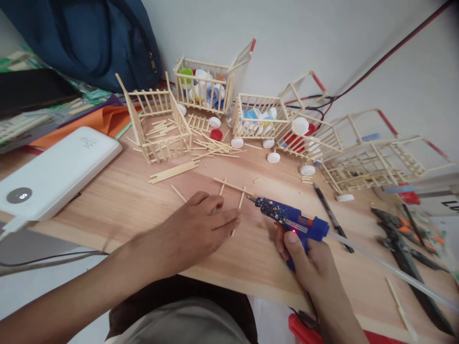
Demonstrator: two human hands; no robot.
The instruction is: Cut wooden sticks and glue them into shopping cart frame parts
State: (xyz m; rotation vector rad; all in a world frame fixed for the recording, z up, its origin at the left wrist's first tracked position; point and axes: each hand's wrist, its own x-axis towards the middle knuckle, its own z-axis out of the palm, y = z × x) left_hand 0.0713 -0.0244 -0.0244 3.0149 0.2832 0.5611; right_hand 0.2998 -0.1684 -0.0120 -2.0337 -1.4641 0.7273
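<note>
My right hand (308, 267) is wrapped round the handle of a blue hot glue gun (287, 215), its small red light glowing. A clear glue stick (387, 270) trails out of its back end. The nozzle points left, close to the end of a thin wooden stick (233, 186). This stick lies across two others, forming a small open frame on the table. My left hand (201, 229) rests low over that frame with fingers bent and close together, apparently gripping one of the crossing sticks (242, 198). The fingers partly hide it.
Small stick-built carts (204, 86) with bottle-cap wheels line the wall; an unfinished one (158, 124) stands left of them. Loose sticks (215, 145) lie before it. A white power bank (60, 172) is at left, a black pen (332, 215) and pliers (398, 243) at right.
</note>
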